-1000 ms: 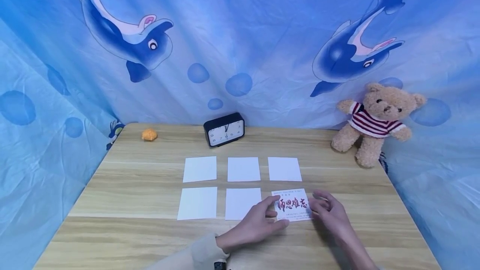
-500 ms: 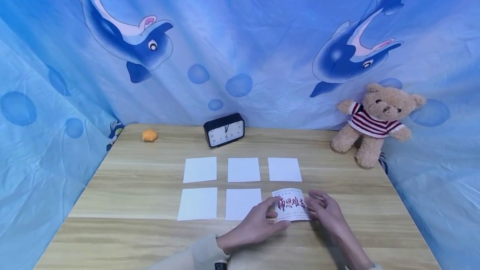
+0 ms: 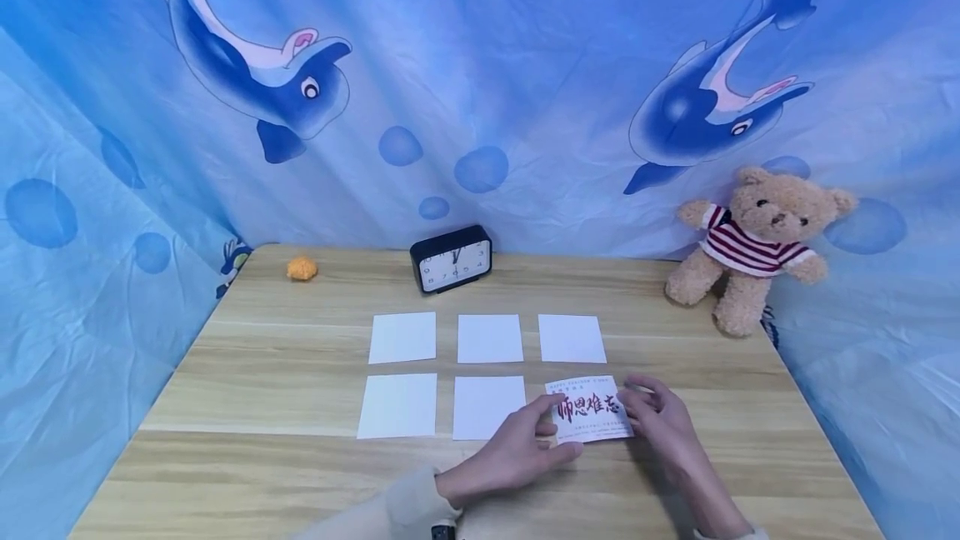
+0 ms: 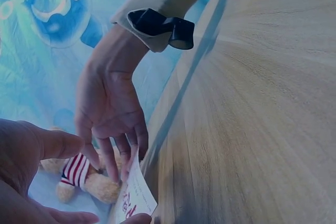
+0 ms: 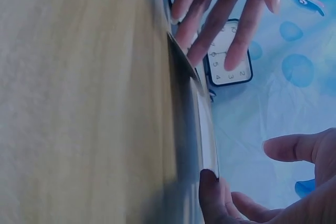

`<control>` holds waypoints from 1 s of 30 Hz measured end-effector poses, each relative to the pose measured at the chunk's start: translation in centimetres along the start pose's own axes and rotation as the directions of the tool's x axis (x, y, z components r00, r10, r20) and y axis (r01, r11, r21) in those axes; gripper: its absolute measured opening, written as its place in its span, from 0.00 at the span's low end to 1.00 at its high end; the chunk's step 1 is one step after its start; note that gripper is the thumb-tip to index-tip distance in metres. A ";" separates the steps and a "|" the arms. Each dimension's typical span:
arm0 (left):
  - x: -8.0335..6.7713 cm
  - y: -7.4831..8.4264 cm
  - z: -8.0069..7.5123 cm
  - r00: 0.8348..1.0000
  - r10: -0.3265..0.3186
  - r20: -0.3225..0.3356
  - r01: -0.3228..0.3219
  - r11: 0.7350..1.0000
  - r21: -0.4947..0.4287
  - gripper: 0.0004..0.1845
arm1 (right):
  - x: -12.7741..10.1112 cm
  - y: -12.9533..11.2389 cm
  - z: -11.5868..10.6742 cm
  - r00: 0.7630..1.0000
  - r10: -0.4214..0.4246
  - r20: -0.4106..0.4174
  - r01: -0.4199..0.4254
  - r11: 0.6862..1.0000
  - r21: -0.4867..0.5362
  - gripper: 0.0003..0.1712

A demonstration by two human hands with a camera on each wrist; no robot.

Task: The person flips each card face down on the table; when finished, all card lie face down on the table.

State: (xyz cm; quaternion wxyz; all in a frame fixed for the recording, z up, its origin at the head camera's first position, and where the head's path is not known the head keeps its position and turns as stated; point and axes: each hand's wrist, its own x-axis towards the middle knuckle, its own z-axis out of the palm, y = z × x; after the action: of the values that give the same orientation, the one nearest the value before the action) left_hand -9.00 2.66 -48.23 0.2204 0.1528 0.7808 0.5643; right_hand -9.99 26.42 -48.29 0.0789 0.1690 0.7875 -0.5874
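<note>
The card (image 3: 588,411) with writing has four big red Chinese signs on it: 师恩难忘. Tiny lines of print stand above and below the red signs, too small to read. It lies at 5 o'clock from the black clock (image 3: 451,259). The clock's white face shows black numbers; 9, 8, 7, 6, 5 and 4 along the bottom can be read.

Both forearms reach in from the near edge and angle toward each other. The left hand (image 3: 517,448) lies low, palm down, thumb stretched forward and fingers loosely extended — its wrist leaves a pale beige sleeve cuff (image 3: 408,507). The right hand (image 3: 660,423) sits just beside it, fingers gently curled, fingertips (image 4: 113,169) pointing down — its forearm bare.
</note>
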 end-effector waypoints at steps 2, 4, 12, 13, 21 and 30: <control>0.0 0.0 0.0 1.000 0.004 0.005 -0.004 1.000 0.009 0.39 | -0.1 -0.3 -0.3 1.000 -0.010 0.000 0.010 1.000 -0.010 0.33; 0.1 0.0 -0.1 1.000 0.009 0.010 -0.010 1.000 0.023 0.38 | -0.2 -0.6 -0.5 1.000 -0.021 0.004 0.021 1.000 -0.015 0.33; 0.3 0.3 0.1 1.000 0.007 -0.022 -0.005 0.997 0.081 0.33 | -0.8 -2.0 -0.7 0.999 -0.028 0.036 0.027 0.999 0.033 0.28; 0.3 0.4 0.1 1.000 0.004 -0.027 -0.002 0.997 0.081 0.32 | -0.8 -2.1 -0.6 0.999 -0.031 0.041 0.030 0.999 0.043 0.28; 0.7 0.7 0.2 0.999 0.022 -0.026 -0.020 0.995 0.095 0.29 | -1.5 -3.0 0.0 0.995 -0.030 0.093 0.022 0.996 0.083 0.30; 0.6 0.9 0.5 1.000 0.021 0.000 -0.021 0.997 -0.076 0.27 | -1.7 -2.9 1.0 0.981 -0.038 0.189 0.016 0.993 0.116 0.30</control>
State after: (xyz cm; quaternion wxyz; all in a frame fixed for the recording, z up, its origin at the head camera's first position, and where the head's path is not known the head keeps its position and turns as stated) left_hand -9.26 3.60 -47.63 0.2205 0.1529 0.7570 0.5958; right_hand -9.56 24.43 -45.42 0.1360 0.1055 0.7437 -0.6460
